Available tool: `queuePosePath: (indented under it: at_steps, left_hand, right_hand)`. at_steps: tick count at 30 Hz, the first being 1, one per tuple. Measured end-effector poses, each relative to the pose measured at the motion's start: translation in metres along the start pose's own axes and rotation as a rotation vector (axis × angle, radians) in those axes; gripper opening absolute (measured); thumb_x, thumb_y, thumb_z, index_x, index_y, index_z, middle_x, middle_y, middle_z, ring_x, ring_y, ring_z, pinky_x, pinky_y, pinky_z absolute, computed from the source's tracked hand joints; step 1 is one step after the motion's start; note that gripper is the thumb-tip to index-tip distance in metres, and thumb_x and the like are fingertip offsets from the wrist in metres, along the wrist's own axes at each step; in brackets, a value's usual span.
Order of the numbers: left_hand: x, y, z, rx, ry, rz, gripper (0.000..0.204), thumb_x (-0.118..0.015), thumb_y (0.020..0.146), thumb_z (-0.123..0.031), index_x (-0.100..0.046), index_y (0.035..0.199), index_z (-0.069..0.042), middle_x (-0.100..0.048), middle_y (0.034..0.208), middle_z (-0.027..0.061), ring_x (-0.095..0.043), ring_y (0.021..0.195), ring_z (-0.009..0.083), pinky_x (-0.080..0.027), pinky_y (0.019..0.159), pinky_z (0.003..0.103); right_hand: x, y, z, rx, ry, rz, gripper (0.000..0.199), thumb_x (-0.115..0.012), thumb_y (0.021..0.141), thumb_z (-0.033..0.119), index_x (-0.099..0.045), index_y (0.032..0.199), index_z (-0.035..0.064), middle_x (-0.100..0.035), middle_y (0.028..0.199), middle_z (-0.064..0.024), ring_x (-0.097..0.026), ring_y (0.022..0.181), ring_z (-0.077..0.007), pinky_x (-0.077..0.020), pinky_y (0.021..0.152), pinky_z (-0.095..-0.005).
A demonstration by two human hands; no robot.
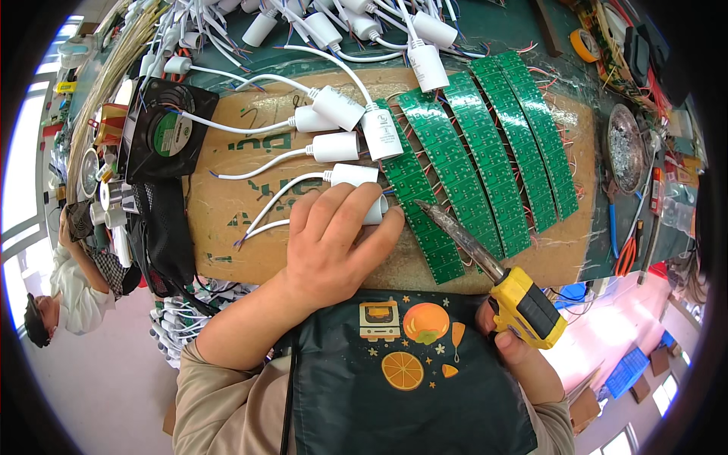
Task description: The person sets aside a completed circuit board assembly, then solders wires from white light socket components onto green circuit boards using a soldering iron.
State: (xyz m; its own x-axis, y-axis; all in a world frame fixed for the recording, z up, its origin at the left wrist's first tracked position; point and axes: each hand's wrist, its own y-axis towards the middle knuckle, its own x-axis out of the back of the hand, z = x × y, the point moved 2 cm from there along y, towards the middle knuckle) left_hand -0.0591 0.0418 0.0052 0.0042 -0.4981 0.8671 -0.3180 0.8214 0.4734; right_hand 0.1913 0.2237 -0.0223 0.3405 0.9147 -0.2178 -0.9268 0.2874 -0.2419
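My left hand (331, 241) is closed over a white cylinder (377, 211) with a white cable, its fingertips near the left edge of the closest green circuit board strip (413, 186). My right hand (509, 343) grips the yellow and black handle of a soldering iron (529, 307). The iron's dark, pointed tip lies over that strip, to the right of my left fingers; whether it touches cannot be told. Further board strips (485, 152) lie side by side, with thin wires between them. More white cylinders with cables (335, 147) rest beyond my left hand.
Under the work lies a brown cardboard sheet (250, 197). A black fan (163, 130) stands at left, a heap of white cabled cylinders (322, 30) at the far side. A metal bowl (627, 148) and orange tape (584, 45) are at right. Another person (80, 292) is at far left.
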Motion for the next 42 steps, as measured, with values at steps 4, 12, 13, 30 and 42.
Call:
queuePosePath:
  at_steps: [4, 12, 13, 30, 42]
  left_hand:
    - [0.001, 0.001, 0.000, -0.014, 0.015, -0.002, 0.035, -0.070, 0.072, -0.012, -0.071, 0.106, -0.014, -0.064, 0.116, 0.0109, -0.061, 0.096, 0.0253, -0.042, 0.080, 0.037]
    - [0.001, 0.002, -0.001, 0.012, -0.003, 0.028, 0.036, -0.070, 0.070, -0.011, -0.072, 0.106, -0.013, -0.063, 0.117, 0.0116, -0.060, 0.096, 0.0258, -0.042, 0.079, 0.037]
    - [0.001, 0.002, -0.001, 0.013, -0.005, 0.028, 0.036, -0.070, 0.070, -0.011, -0.072, 0.106, -0.013, -0.063, 0.117, 0.0116, -0.060, 0.096, 0.0258, -0.042, 0.079, 0.037]
    - [-0.002, 0.000, 0.001, -0.028, 0.031, 0.007, 0.031, -0.062, 0.075, -0.020, -0.071, 0.104, -0.011, -0.062, 0.117, 0.0112, -0.059, 0.099, 0.0252, -0.044, 0.080, 0.038]
    - [0.002, 0.004, -0.002, 0.008, -0.009, 0.036, 0.037, -0.071, 0.068, -0.012, -0.074, 0.105, -0.012, -0.064, 0.115, 0.0110, -0.060, 0.095, 0.0250, -0.040, 0.079, 0.037]
  right_hand:
    - [0.003, -0.002, -0.003, 0.019, -0.037, 0.005, 0.041, -0.076, 0.088, 0.041, -0.063, 0.086, 0.0028, -0.060, 0.075, -0.0054, -0.056, 0.062, -0.0167, -0.0429, 0.056, -0.0297]
    - [0.004, 0.003, -0.001, 0.036, -0.113, 0.068, 0.039, -0.073, 0.091, 0.040, -0.061, 0.081, 0.0041, -0.059, 0.073, -0.0061, -0.056, 0.061, -0.0202, -0.0428, 0.055, -0.0324]
    - [0.003, 0.003, -0.001, 0.046, -0.111, 0.071, 0.038, -0.072, 0.091, 0.039, -0.061, 0.081, 0.0041, -0.059, 0.073, -0.0062, -0.056, 0.061, -0.0204, -0.0428, 0.055, -0.0326]
    - [0.001, 0.003, -0.001, 0.074, -0.145, 0.052, 0.033, -0.072, 0.091, 0.035, -0.062, 0.085, 0.0036, -0.060, 0.075, -0.0065, -0.057, 0.063, -0.0211, -0.0446, 0.058, -0.0327]
    - [0.006, -0.001, 0.000, 0.089, 0.048, 0.070, 0.048, -0.073, 0.092, 0.041, -0.062, 0.111, -0.0017, -0.058, 0.077, -0.0053, -0.056, 0.066, -0.0149, -0.0444, 0.058, -0.0285]
